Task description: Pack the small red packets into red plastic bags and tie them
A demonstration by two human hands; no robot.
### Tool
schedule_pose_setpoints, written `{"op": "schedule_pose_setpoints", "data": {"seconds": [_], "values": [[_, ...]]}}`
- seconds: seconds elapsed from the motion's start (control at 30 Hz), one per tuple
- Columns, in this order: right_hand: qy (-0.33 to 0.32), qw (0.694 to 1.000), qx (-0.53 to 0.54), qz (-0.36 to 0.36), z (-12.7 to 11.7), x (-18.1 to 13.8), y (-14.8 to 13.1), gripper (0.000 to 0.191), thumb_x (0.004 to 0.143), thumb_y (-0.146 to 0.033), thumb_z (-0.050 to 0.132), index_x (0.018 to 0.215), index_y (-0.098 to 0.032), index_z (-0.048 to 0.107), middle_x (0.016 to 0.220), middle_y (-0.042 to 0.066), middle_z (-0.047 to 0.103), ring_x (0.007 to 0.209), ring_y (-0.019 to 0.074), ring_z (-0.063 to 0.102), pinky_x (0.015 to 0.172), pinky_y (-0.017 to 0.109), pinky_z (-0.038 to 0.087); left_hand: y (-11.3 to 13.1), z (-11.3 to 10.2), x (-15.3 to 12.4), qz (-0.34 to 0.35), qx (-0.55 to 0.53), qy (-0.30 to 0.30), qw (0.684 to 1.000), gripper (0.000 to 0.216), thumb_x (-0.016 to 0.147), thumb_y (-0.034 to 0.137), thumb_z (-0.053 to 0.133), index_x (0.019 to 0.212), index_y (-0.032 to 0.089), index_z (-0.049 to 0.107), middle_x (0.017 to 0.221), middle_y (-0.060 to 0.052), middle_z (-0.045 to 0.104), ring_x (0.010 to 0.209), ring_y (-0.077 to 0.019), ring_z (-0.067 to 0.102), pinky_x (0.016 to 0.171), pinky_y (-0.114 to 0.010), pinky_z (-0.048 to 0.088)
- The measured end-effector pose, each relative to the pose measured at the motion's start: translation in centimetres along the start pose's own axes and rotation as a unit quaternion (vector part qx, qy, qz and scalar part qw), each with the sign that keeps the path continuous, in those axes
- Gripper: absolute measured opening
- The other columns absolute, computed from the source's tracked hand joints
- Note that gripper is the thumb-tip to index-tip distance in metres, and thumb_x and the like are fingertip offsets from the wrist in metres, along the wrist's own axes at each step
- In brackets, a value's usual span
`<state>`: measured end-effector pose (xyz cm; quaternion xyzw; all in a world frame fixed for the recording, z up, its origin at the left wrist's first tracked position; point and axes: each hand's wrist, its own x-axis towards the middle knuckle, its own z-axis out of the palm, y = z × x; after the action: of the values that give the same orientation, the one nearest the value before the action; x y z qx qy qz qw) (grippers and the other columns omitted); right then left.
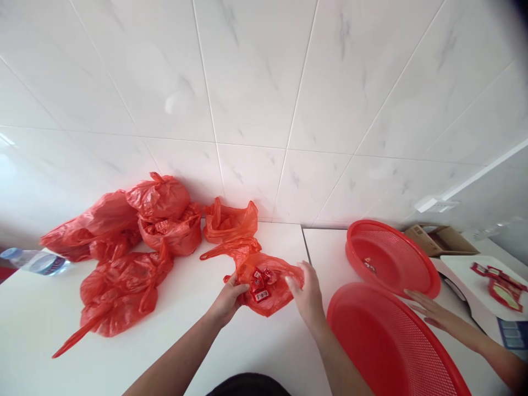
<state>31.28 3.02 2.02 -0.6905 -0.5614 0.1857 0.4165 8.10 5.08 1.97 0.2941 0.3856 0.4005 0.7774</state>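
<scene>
Bag [277,290] in our hands: thin red plastic, mouth spread open and facing up at us, just above or on the white table [193,335], can't tell which. It sits in front of our body, between our two forearms. A few small red packets [260,281] lie inside, pale print facing up on one.

Our left hand [228,300] pinches the bag's left edge, thumb over the plastic, fingers mostly hidden below. Our right hand [308,291] grips the right edge between thumb and fingers. So we've got both sides of the mouth.

Just behind it, touching: a crumpled red sack [239,248], with an open red carrier [229,221] beyond, near the tiled wall [251,99]. To our left, a heap of filled red sacks [121,294], one knotted and perched on another. Clear bottle [39,260] on its side at the far left.

To our right, two red baskets: the far one [391,254] tilted, small packet [369,265] inside; the near one [367,341] looks bare from here. A co-worker's hand [431,309] reaches in flat, fingers extended, at the far basket's rim; we can't tell if it touches. Past that, a cardboard box [443,241] and a white tray [464,269] with red packages [501,289].
</scene>
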Motion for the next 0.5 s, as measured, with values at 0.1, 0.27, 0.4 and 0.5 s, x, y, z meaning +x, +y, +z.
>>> {"op": "schedule_pose_setpoints", "data": {"seconds": [0.1, 0.27, 0.4, 0.5], "values": [[0.005, 0.990, -0.041, 0.135, 0.2, 1.3, 2.2, 0.066, 0.077, -0.046, 0.056, 0.132, -0.012, 0.044, 0.137, 0.021, 0.048, 0.128, 0.0318, 0.045, 0.100, 0.043, 0.042, 0.5, -0.1, -0.3, 0.006, 0.035, 0.003, 0.999, 0.049, 0.073, 0.024, 0.071, 0.120, 0.021, 0.057, 0.113, -0.010, 0.067, 0.093, -0.0228, 0.066, 0.081, -0.036, 0.049], [-0.066, 0.979, -0.018, 0.191, -1.1, 2.4, 4.0, 0.031, 0.070, -0.046, 0.057, 0.081, -0.018, 0.064, 0.076, 0.008, 0.069, 0.081, 0.0273, 0.065, 0.069, 0.035, 0.049, 2.1, 0.4, -0.1, 0.031, 0.144, 0.062, 0.987, 0.049, 0.074, 0.026, 0.068, 0.119, 0.018, 0.052, 0.092, -0.007, 0.070, 0.080, -0.0207, 0.066, 0.072, -0.032, 0.048], [-0.023, 0.986, 0.026, 0.162, -3.8, 3.3, 2.1, 0.033, 0.076, -0.052, 0.050, 0.077, -0.021, 0.060, 0.079, 0.004, 0.069, 0.078, 0.0219, 0.063, 0.071, 0.031, 0.048, 5.1, 1.2, -0.3, 0.126, 0.328, 0.148, 0.924, 0.025, 0.078, 0.025, 0.059, 0.102, 0.020, 0.057, 0.066, 0.002, 0.061, 0.063, -0.0172, 0.058, 0.064, -0.028, 0.041], [0.043, 0.986, 0.108, 0.119, -5.7, 3.9, -0.5, 0.030, 0.070, -0.051, 0.061, 0.077, -0.021, 0.059, 0.105, 0.008, 0.067, 0.095, 0.0221, 0.061, 0.081, 0.031, 0.047, 8.1, 2.2, -1.4, 0.213, 0.495, 0.168, 0.825, 0.009, 0.080, 0.020, 0.055, 0.087, 0.023, 0.061, 0.065, 0.001, 0.057, 0.062, -0.0158, 0.052, 0.064, -0.027, 0.036]]}}
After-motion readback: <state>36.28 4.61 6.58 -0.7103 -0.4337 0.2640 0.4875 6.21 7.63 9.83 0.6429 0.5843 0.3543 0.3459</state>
